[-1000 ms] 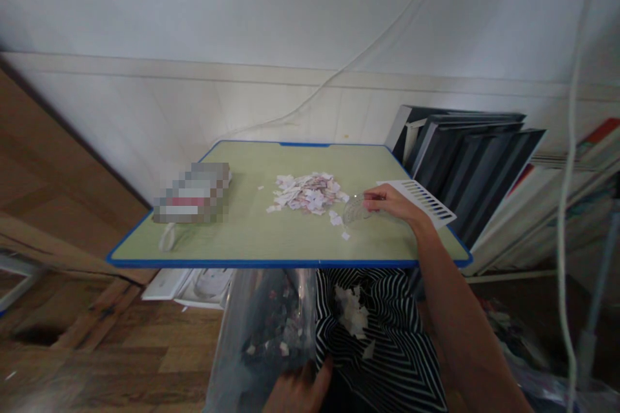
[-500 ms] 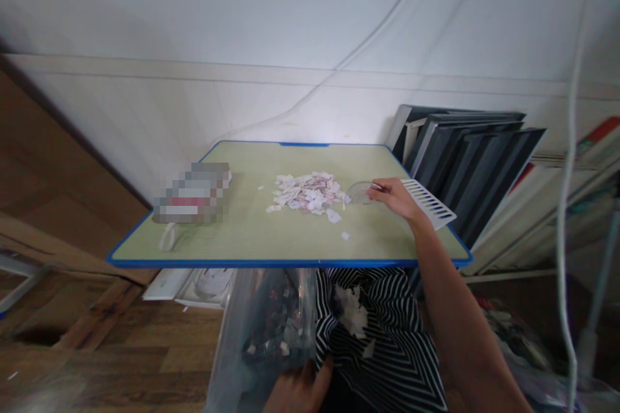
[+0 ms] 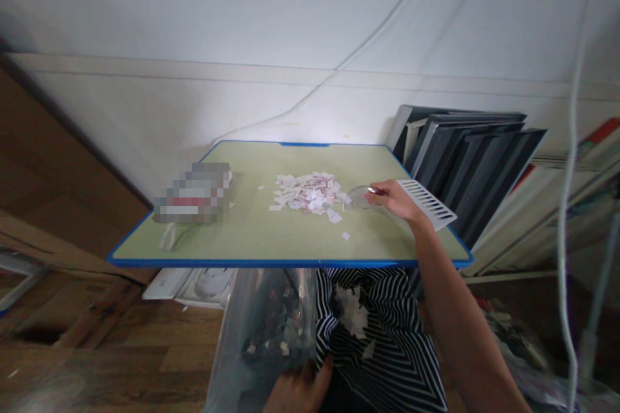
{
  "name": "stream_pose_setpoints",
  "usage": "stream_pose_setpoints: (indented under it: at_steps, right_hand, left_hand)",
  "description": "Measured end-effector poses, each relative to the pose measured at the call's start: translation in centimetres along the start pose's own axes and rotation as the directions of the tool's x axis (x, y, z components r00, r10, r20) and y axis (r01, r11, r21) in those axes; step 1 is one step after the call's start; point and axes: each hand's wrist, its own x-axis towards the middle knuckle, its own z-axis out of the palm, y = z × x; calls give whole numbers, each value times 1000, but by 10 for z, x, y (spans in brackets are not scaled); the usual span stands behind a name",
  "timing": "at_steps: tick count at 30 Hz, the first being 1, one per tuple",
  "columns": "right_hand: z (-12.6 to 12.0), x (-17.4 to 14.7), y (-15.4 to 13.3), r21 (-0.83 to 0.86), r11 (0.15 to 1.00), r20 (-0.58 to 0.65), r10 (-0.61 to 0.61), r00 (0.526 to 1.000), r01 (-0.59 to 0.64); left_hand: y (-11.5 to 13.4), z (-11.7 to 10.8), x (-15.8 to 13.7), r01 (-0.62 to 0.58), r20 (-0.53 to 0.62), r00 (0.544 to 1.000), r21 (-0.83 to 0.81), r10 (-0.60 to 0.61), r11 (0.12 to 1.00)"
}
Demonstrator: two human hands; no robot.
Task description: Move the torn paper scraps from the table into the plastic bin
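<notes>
My right hand (image 3: pixel 390 198) is closed round the dark, shiny handle of a round, perforated-looking skimmer (image 3: pixel 359 197). Its disc lies low over the table, touching or almost touching the right edge of a heap of torn paper scraps (image 3: pixel 310 192). Low in the view, my left hand (image 3: pixel 298 390) has its fingers curled at the left edge of a black-and-white striped cloth (image 3: pixel 392 361), seemingly gripping it. More pale scraps (image 3: pixel 352 313) lie in the folds of this cloth. The fingertips of the left hand are partly hidden.
The green table (image 3: pixel 252 239) has a blue rim. A white slotted panel (image 3: pixel 429 203) lies at its right, a blurred-out box (image 3: pixel 194 193) at its left. Below stands a clear plastic bin (image 3: pixel 227 348) with scraps. Dark panels (image 3: pixel 465 161) lean on the wall.
The skimmer's disc has shifted slightly and tilted, so that its surface shows more plainly beside the heap. My left hand stays where it was.
</notes>
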Motion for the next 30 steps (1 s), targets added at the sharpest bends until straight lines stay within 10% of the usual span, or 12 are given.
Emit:
stream_pose_setpoints:
  at_steps: [30]
  right_hand:
    - [-8,-6,-4,106,994,197,-38,980,18]
  left_hand:
    - [0,5,-2,21,-80,997,17,-20,1000]
